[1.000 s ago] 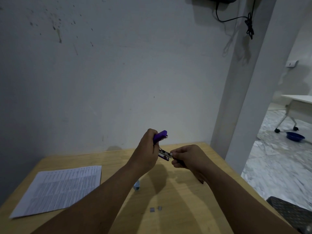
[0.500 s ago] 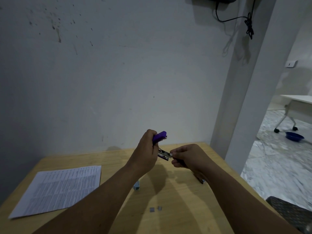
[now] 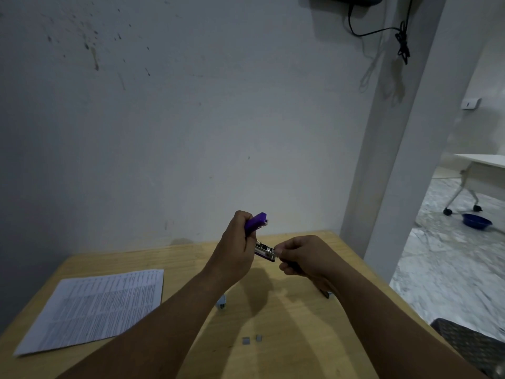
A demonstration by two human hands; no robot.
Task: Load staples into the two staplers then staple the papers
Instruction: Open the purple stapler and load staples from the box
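Observation:
My left hand grips a purple stapler held above the wooden table, its lid swung up and its metal magazine exposed below. My right hand is pinched at the front end of the magazine; something small and pale shows at its fingertips, too small to name. A stack of printed papers lies flat on the table's left side. Two small staple pieces lie near the front centre. A small light-blue object peeks out beside my left forearm.
A dark thin object lies on the table under my right wrist. The wall stands just behind the table, a pillar to the right. Beyond it are a wheeled white table and a blue bowl on the floor. A dark crate sits at lower right.
Almost nothing has changed. Both hands keep the same hold on the stapler, with only a slight shift of the hands.

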